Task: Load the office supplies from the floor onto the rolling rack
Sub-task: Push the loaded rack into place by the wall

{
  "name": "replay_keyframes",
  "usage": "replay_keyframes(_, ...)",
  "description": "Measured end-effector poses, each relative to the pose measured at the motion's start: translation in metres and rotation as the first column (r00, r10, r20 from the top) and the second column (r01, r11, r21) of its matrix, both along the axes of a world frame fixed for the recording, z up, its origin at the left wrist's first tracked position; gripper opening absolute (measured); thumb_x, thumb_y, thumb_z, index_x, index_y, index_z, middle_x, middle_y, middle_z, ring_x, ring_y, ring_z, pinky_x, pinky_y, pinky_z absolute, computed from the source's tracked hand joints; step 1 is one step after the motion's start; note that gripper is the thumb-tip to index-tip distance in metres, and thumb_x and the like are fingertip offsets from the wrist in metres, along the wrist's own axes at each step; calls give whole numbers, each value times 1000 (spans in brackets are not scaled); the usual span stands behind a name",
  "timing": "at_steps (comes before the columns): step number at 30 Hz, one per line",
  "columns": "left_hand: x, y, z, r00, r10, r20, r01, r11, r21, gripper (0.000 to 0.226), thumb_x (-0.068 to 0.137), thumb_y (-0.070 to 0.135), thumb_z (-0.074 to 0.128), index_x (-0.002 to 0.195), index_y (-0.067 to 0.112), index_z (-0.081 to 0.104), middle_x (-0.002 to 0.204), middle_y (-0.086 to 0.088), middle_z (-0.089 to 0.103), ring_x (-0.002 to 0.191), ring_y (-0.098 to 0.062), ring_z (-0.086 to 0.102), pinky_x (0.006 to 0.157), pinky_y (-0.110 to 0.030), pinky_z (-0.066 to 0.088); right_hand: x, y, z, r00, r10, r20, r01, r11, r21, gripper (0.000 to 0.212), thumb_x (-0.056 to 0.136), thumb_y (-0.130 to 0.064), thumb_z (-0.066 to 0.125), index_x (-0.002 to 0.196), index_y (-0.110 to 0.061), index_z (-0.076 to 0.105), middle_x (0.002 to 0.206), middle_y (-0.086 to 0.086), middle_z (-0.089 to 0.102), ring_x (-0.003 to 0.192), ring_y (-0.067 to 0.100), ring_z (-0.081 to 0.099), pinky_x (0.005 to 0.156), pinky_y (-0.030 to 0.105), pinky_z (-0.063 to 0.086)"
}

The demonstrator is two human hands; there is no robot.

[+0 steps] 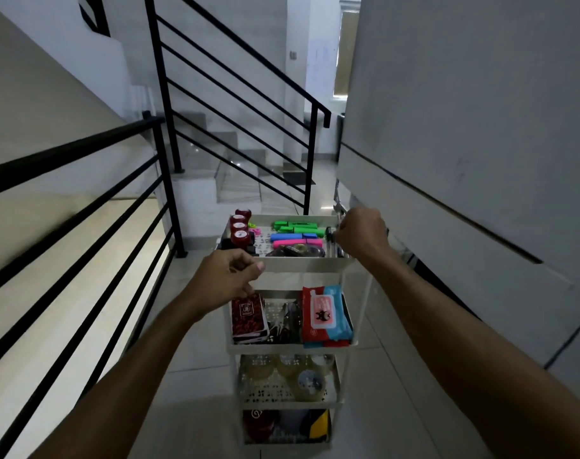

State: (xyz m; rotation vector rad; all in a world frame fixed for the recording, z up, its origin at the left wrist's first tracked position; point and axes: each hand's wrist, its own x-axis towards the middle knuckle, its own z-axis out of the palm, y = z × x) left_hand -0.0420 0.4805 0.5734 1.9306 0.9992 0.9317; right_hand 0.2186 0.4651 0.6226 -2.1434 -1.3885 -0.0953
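Loading looks finished: rack [283,266] at 12 o'clock, every tier full (floor [182,376] bare). Left hand [229,279] grips its near rim; right hand [359,236] closed at 1 o'clock corner.

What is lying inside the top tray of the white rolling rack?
In the top tray lie green highlighters, blue and pink highlighters, red round containers on the left and a tape dispenser. The right hand and left hand cover its corners.
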Motion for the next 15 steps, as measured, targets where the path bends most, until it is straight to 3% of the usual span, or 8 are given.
replay_keyframes(4, -8, 5, 0, 996, 48, -77, -46, 999, 26, 17, 86, 33, 69, 86, 16, 68, 78, -5, 71, 63, -15, 70, 56, -26, 56, 3, 10, -20, 988, 121, 95, -110, 988, -110, 24, 88, -30, 69, 98, -8, 68, 89, 7, 66, 74, 15, 63, 65, 28, 56)
replay_keyframes(6, -19, 9, -2, 985, 44, -164, -42, 999, 13, 21, 84, 36, 71, 82, 16, 66, 73, -2, 71, 63, -12, 69, 55, -25, 55, 5, 4, -38, 987, 150, 65, -152, 988, 38, 26, 90, -35, 64, 108, -15, 65, 102, 5, 64, 85, 11, 57, 70, 27, 52)
replay_keyframes(8, -29, 15, -8, 948, 16, -319, -36, 998, -57, 28, 79, 39, 76, 80, 15, 63, 72, -2, 70, 64, -13, 67, 55, -27, 54, 6, -10, -60, 993, 119, 9, -117, 951, 285, 35, 88, -43, 62, 119, -26, 58, 119, 3, 56, 105, 10, 46, 83, 30, 43)
replay_keyframes(10, -37, 24, -18, 883, 90, -461, -146, 985, -88, 41, 72, 42, 80, 85, 10, 58, 80, -4, 67, 72, -17, 64, 61, -33, 51, 9, -26, -83, 992, 71, -108, -25, 924, 381, 64, 79, -56, 66, 135, -36, 42, 137, 3, 40, 124, 17, 35, 98, 40, 37)
replay_keyframes(12, -40, 34, -31, 851, 198, -487, -278, 956, -97, 64, 66, 47, 83, 107, 10, 51, 102, -6, 60, 90, -19, 58, 67, -31, 48, 14, -40, -108, 967, 54, -249, 28, 950, 312, 109, 63, -68, 74, 149, -37, 14, 155, -1, 16, 141, 25, 15, 108, 49, 21)
replay_keyframes(13, -40, 37, -38, 874, 225, -431, -299, 948, -112, 81, 63, 47, 85, 123, 11, 44, 114, -7, 55, 100, -21, 55, 73, -31, 46, 16, -44, -119, 953, 61, -295, 21, 963, 268, 127, 55, -70, 77, 152, -36, 2, 160, -2, 5, 145, 26, 6, 112, 52, 16)
replay_keyframes(15, -33, 43, -53, 945, 205, -254, -238, 965, -107, 102, 59, 46, 87, 139, 18, 32, 131, -6, 48, 112, -19, 48, 86, -33, 45, 19, -49, -138, 926, 113, -361, -47, 981, 188, 142, 51, -64, 82, 151, -35, -14, 163, -1, -6, 148, 27, 0, 117, 58, 14)
